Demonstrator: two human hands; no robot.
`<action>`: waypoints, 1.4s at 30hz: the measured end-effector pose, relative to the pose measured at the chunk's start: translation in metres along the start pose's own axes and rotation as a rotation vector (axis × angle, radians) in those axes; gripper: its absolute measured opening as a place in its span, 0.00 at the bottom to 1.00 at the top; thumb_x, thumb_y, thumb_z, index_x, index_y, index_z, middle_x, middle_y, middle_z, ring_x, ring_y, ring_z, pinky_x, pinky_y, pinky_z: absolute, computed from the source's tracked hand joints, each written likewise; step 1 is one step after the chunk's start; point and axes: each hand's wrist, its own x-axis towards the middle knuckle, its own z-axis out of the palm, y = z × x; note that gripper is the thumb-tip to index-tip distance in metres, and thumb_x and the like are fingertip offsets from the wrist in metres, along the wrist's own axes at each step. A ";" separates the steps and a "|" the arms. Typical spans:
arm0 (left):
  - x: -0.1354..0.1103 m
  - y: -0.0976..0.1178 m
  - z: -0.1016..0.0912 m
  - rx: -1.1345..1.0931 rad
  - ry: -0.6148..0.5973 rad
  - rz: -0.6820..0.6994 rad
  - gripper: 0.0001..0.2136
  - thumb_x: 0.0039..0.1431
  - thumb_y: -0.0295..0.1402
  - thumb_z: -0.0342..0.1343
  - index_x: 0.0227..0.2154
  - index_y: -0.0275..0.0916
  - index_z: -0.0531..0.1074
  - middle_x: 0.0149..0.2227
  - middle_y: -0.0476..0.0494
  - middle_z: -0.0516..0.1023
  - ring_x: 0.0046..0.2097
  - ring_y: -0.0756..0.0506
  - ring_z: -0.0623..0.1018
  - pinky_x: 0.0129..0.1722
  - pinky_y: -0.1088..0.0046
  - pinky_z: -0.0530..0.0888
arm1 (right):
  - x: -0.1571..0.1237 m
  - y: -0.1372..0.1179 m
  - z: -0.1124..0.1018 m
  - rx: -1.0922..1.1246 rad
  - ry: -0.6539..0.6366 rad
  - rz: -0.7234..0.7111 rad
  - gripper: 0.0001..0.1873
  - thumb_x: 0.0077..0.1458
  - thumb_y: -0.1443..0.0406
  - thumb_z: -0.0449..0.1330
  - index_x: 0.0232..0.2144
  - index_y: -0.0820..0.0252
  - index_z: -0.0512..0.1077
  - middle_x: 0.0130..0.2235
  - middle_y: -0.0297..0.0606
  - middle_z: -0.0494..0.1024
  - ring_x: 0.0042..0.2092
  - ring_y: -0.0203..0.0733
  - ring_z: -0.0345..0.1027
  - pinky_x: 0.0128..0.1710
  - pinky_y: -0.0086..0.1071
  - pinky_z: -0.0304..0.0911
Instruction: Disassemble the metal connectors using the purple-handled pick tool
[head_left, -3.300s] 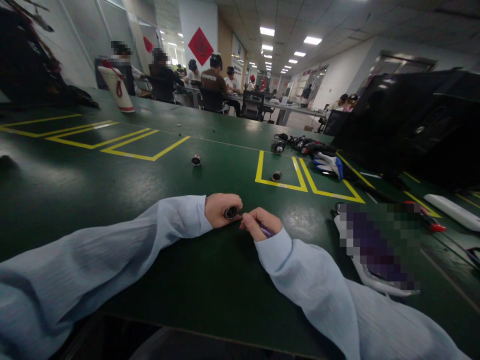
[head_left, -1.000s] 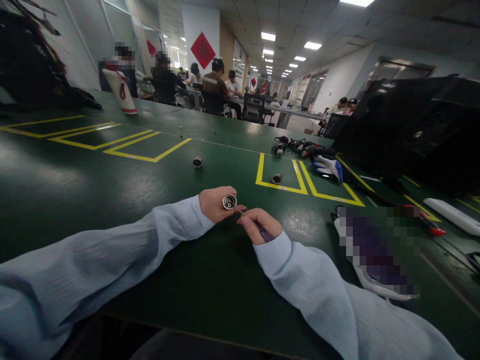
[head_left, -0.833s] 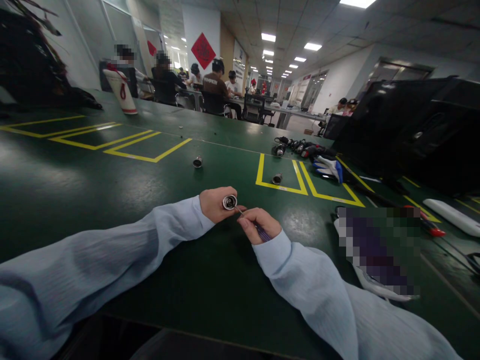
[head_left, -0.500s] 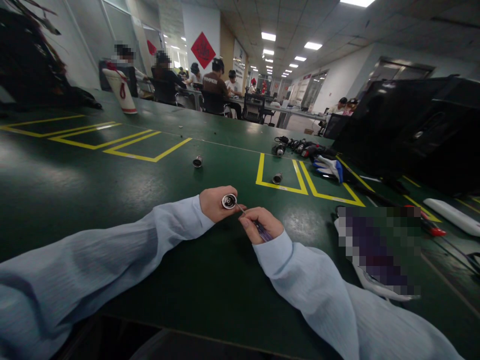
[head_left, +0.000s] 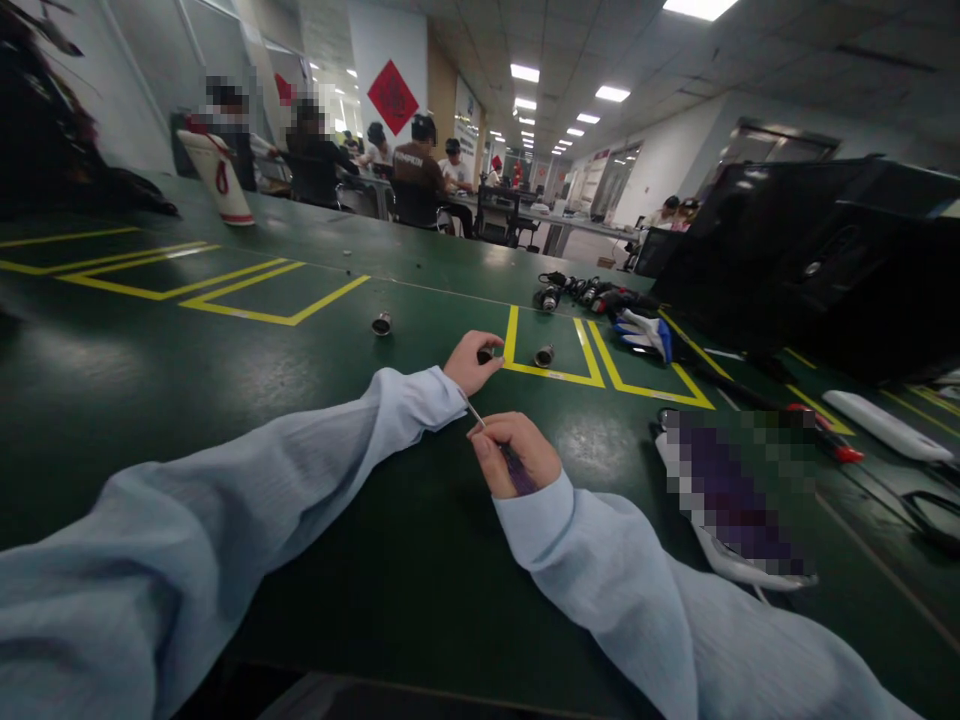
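Observation:
My left hand (head_left: 472, 362) reaches forward over the green table, its fingers closed around a small round metal part (head_left: 486, 354), mostly hidden by the fingers. This is just left of a yellow taped box holding a similar cup-shaped metal part (head_left: 544, 356). Closer to me, my right hand (head_left: 519, 452) grips a screwdriver (head_left: 472, 410) with a thin metal shaft and a purplish handle largely covered by the palm. The shaft points up and left, near the left sleeve's cuff. Another cup-shaped metal part (head_left: 382, 323) rests on the table to the left.
Dark cabled parts (head_left: 574, 290) and a blue-white glove (head_left: 646, 334) lie beyond the right-hand taped boxes. A blurred-out, white-edged device (head_left: 720, 560) lies at right, near a white bar (head_left: 885, 424). A white cup (head_left: 221, 180) stands back left. People sit farther off.
My left hand has moved forward and right with the metal part, away from the screwdriver tip. The right hand holds the screwdriver in nearly the same place. The view has shifted slightly.

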 end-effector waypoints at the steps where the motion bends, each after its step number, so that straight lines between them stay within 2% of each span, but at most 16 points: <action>1: 0.008 -0.002 0.007 -0.006 -0.031 0.030 0.12 0.49 0.27 0.53 0.38 0.32 0.68 0.40 0.38 0.70 0.44 0.44 0.70 0.47 0.65 0.67 | 0.000 0.000 0.000 0.002 -0.004 0.006 0.04 0.51 0.69 0.52 0.26 0.56 0.65 0.29 0.38 0.74 0.33 0.39 0.68 0.37 0.35 0.62; 7: 0.054 -0.013 0.044 -0.033 -0.242 0.095 0.11 0.50 0.28 0.53 0.37 0.32 0.69 0.40 0.40 0.73 0.42 0.45 0.72 0.46 0.67 0.68 | 0.000 0.003 0.000 0.002 0.024 -0.035 0.04 0.51 0.68 0.53 0.26 0.56 0.65 0.28 0.38 0.74 0.31 0.38 0.69 0.35 0.34 0.63; 13: 0.077 -0.018 0.064 -0.030 -0.367 0.132 0.11 0.53 0.31 0.49 0.38 0.32 0.70 0.41 0.40 0.74 0.44 0.44 0.72 0.47 0.68 0.68 | 0.002 0.006 -0.003 0.009 0.002 -0.054 0.04 0.51 0.69 0.53 0.26 0.56 0.65 0.27 0.38 0.75 0.31 0.38 0.68 0.34 0.33 0.63; 16: 0.078 -0.019 0.066 -0.030 -0.353 0.133 0.14 0.57 0.32 0.43 0.42 0.32 0.68 0.46 0.39 0.72 0.48 0.45 0.71 0.50 0.68 0.66 | 0.002 0.007 -0.003 -0.001 0.018 -0.063 0.05 0.50 0.70 0.53 0.25 0.56 0.65 0.27 0.37 0.75 0.31 0.38 0.68 0.33 0.33 0.63; 20: 0.064 -0.016 0.059 -0.011 -0.233 0.131 0.17 0.60 0.34 0.40 0.48 0.30 0.62 0.52 0.33 0.65 0.55 0.43 0.63 0.56 0.64 0.59 | 0.002 0.006 -0.003 0.003 0.020 -0.050 0.04 0.50 0.69 0.53 0.26 0.57 0.65 0.28 0.38 0.75 0.31 0.38 0.68 0.34 0.34 0.63; 24: 0.038 -0.010 0.037 0.018 -0.168 0.189 0.18 0.58 0.36 0.43 0.47 0.30 0.63 0.53 0.32 0.63 0.56 0.43 0.61 0.57 0.64 0.57 | 0.000 0.007 -0.002 0.017 0.056 -0.040 0.04 0.51 0.69 0.54 0.25 0.58 0.66 0.26 0.38 0.74 0.30 0.38 0.68 0.34 0.33 0.63; 28: 0.016 -0.020 -0.006 0.233 -0.036 0.279 0.16 0.57 0.36 0.45 0.44 0.32 0.65 0.50 0.33 0.64 0.54 0.42 0.63 0.54 0.62 0.60 | -0.001 0.011 0.001 0.000 0.086 -0.061 0.04 0.50 0.69 0.53 0.25 0.58 0.66 0.26 0.37 0.74 0.29 0.37 0.68 0.32 0.32 0.63; 30: 0.011 -0.033 -0.033 0.405 0.038 0.211 0.17 0.55 0.36 0.48 0.44 0.30 0.65 0.51 0.32 0.63 0.54 0.40 0.62 0.54 0.61 0.60 | -0.002 0.013 0.002 -0.003 0.103 -0.067 0.04 0.51 0.68 0.53 0.25 0.59 0.66 0.26 0.37 0.74 0.29 0.37 0.68 0.31 0.32 0.63; 33: 0.007 -0.055 -0.074 0.632 0.113 0.003 0.22 0.51 0.36 0.53 0.47 0.30 0.62 0.56 0.29 0.54 0.57 0.35 0.57 0.55 0.57 0.57 | -0.002 0.014 0.003 0.007 0.105 -0.064 0.04 0.51 0.68 0.54 0.25 0.59 0.66 0.25 0.37 0.74 0.28 0.36 0.67 0.30 0.32 0.63; 35: 0.006 -0.068 -0.094 0.702 0.053 -0.142 0.25 0.51 0.37 0.54 0.50 0.29 0.60 0.57 0.28 0.50 0.58 0.32 0.55 0.54 0.56 0.57 | -0.002 0.014 0.003 0.018 0.093 -0.061 0.04 0.51 0.68 0.54 0.24 0.59 0.66 0.25 0.36 0.73 0.28 0.36 0.67 0.30 0.32 0.64; 37: 0.006 -0.077 -0.107 0.707 -0.041 -0.271 0.25 0.51 0.38 0.55 0.50 0.28 0.60 0.56 0.27 0.52 0.54 0.32 0.60 0.51 0.55 0.60 | -0.002 0.014 0.003 0.025 0.081 -0.051 0.04 0.50 0.68 0.54 0.24 0.59 0.66 0.25 0.36 0.73 0.28 0.36 0.67 0.30 0.31 0.63; 40: 0.006 -0.083 -0.114 0.696 -0.128 -0.283 0.18 0.55 0.33 0.51 0.47 0.26 0.64 0.49 0.29 0.63 0.48 0.37 0.67 0.47 0.57 0.65 | -0.001 0.014 0.003 0.028 0.079 -0.029 0.04 0.50 0.68 0.54 0.24 0.59 0.67 0.25 0.36 0.73 0.28 0.36 0.67 0.30 0.31 0.63; 42: 0.006 -0.082 -0.115 0.695 -0.156 -0.239 0.16 0.56 0.30 0.49 0.46 0.26 0.64 0.47 0.31 0.65 0.47 0.39 0.67 0.46 0.59 0.65 | -0.002 0.015 0.003 0.039 0.077 -0.003 0.05 0.50 0.67 0.54 0.24 0.60 0.67 0.25 0.36 0.73 0.28 0.36 0.66 0.30 0.31 0.63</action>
